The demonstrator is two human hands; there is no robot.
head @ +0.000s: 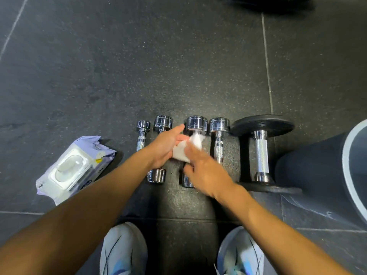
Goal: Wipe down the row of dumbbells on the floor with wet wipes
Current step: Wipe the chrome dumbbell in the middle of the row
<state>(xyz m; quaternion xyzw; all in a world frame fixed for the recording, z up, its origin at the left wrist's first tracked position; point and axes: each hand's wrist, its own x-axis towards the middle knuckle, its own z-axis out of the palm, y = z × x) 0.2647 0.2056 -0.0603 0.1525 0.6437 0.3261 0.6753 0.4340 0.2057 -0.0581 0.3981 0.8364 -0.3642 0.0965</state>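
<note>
Several chrome dumbbells lie side by side on the dark rubber floor, with a larger black-plated dumbbell (262, 153) at the right end. A white wet wipe (186, 149) hangs over the handle of the middle chrome dumbbell (196, 124). My left hand (166, 147) holds the wipe's left edge from underneath, above the second dumbbell (163, 122). My right hand (206, 171) pinches the wipe from the right and covers the middle dumbbell's handle and near end. The smallest dumbbell (142, 133) lies at the far left, another chrome dumbbell (219, 135) right of the middle one.
A purple pack of wet wipes (73, 169) with its lid closed lies on the floor to the left. My two light sneakers (123, 251) stand at the bottom edge. A dark rounded object with a white rim (349, 165) sits at the right.
</note>
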